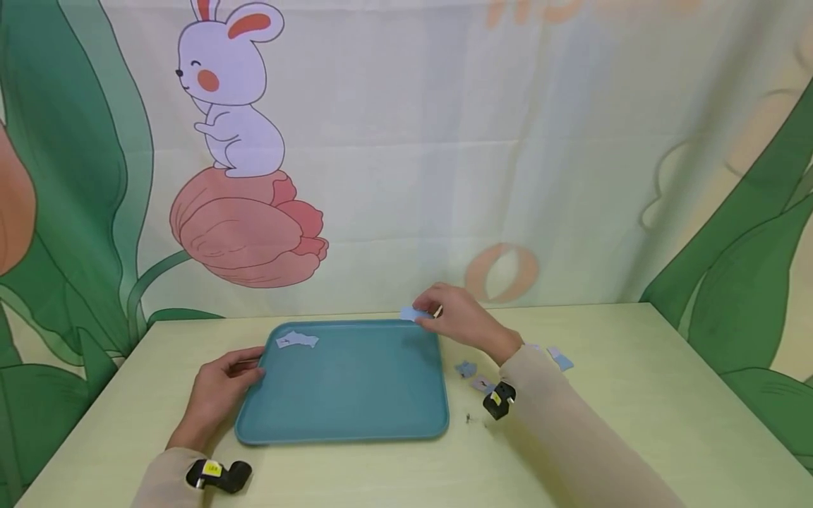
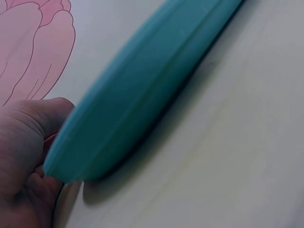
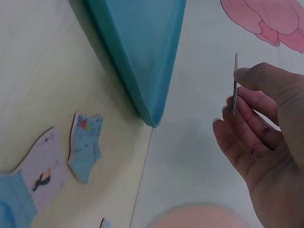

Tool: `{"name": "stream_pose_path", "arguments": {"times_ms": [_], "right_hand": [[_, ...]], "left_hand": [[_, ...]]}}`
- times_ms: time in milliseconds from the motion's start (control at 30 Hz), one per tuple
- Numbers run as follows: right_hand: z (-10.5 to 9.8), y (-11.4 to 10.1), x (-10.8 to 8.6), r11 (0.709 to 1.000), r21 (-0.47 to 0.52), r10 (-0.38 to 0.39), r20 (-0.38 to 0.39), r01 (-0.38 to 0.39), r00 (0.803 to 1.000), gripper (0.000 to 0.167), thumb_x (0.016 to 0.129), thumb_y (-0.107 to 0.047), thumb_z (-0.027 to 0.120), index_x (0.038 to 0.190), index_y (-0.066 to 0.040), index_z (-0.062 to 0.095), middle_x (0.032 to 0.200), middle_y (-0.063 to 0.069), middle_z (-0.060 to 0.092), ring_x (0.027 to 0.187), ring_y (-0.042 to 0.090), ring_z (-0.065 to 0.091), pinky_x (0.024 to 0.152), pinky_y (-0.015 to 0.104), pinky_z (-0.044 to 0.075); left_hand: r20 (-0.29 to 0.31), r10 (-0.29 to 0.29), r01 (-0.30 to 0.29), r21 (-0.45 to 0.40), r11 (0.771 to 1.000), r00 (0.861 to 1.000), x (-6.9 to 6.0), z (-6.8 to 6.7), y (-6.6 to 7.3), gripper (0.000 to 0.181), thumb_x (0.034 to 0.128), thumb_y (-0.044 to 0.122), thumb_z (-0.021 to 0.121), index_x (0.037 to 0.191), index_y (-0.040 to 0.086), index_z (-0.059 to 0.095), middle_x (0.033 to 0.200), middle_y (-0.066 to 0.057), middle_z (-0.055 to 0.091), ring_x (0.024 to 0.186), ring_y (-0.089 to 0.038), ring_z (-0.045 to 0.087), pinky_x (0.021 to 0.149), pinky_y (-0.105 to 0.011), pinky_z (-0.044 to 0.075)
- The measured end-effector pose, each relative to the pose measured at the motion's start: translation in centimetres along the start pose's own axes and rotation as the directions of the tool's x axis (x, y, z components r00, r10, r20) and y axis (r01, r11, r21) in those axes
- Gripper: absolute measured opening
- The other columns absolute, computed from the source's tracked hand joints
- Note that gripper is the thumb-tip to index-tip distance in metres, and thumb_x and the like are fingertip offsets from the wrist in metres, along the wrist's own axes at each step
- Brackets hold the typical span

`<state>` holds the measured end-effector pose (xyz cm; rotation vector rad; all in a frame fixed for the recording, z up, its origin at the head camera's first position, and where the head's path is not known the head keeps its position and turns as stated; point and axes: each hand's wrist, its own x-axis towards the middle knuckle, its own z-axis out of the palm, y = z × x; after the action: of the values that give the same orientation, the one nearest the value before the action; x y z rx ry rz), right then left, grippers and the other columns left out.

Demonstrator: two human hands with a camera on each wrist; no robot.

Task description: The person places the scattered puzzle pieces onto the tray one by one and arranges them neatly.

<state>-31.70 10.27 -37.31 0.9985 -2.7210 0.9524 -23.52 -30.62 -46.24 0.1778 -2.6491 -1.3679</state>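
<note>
A blue-green tray [image 1: 349,384] lies on the table, and my left hand [image 1: 219,388] grips its left rim. In the left wrist view the thumb [image 2: 59,114] of that hand rests against the edge of the tray [image 2: 137,90], with the other fingers partly hidden. Over the tray's far right corner, my right hand [image 1: 460,317] pinches a thin light-blue puzzle piece [image 1: 409,314]. The right wrist view shows that puzzle piece [image 3: 235,85] edge-on between thumb and fingers. Joined pale puzzle pieces [image 1: 297,340] lie in the tray's far left corner.
Right of the tray lie loose puzzle pieces, among them a small blue one [image 1: 466,369], a lilac one [image 1: 483,384] and a blue one farther right [image 1: 562,360]. Behind the table hangs a printed cloth [image 1: 394,176] with a rabbit and flowers.
</note>
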Motion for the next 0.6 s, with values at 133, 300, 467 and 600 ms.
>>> {"name": "stream_pose_path", "arguments": {"times_ms": [133, 300, 467, 600], "right_hand": [[0.6, -0.5, 1.1, 1.0, -0.026, -0.012, 0.038, 0.013, 0.999, 0.021, 0.098, -0.011, 0.077, 0.117, -0.001, 0.076, 0.107, 0.006, 0.069, 0.097, 0.021, 0.068, 0.086, 0.033, 0.058], [1.2, -1.3, 2.4, 0.995, -0.092, -0.037, 0.081, 0.045, 0.996, 0.022, 0.097, -0.011, 0.078, 0.117, -0.001, 0.076, 0.108, 0.006, 0.069, 0.099, 0.022, 0.069, 0.089, 0.032, 0.057], [1.9, -2.2, 3.8, 0.992, -0.121, -0.015, 0.118, 0.03, 0.993, 0.023, 0.098, -0.014, 0.078, 0.117, -0.002, 0.077, 0.109, 0.006, 0.069, 0.102, 0.022, 0.069, 0.093, 0.033, 0.057], [2.6, -2.6, 4.8, 0.992, -0.127, -0.004, 0.141, 0.022, 0.99, 0.022, 0.098, -0.013, 0.079, 0.118, -0.003, 0.078, 0.109, 0.005, 0.069, 0.102, 0.021, 0.068, 0.094, 0.032, 0.057]], "left_hand": [[0.004, -0.004, 0.004, -0.007, 1.0, 1.0, 0.0, -0.1, 0.0, 0.044, 0.1037, 0.007, 0.067, 0.146, -0.002, 0.061, 0.14, -0.026, 0.062, 0.124, -0.041, 0.061, 0.103, -0.051, 0.055], [0.007, -0.004, 0.004, -0.015, 1.0, 1.0, 0.0, -0.1, 0.1, 0.045, 0.1036, 0.007, 0.068, 0.146, -0.003, 0.06, 0.141, -0.027, 0.061, 0.125, -0.041, 0.061, 0.102, -0.048, 0.056], [0.004, -0.005, 0.005, -0.013, 1.0, 1.0, 0.0, -0.1, 0.1, 0.045, 0.1032, 0.007, 0.068, 0.146, -0.003, 0.06, 0.14, -0.026, 0.062, 0.125, -0.04, 0.061, 0.1, -0.042, 0.058], [-0.001, -0.004, 0.004, -0.007, 1.0, 1.0, 0.0, 0.0, 0.0, 0.044, 0.1033, 0.008, 0.068, 0.146, -0.002, 0.061, 0.139, -0.026, 0.063, 0.124, -0.04, 0.062, 0.1, -0.044, 0.057]]}}
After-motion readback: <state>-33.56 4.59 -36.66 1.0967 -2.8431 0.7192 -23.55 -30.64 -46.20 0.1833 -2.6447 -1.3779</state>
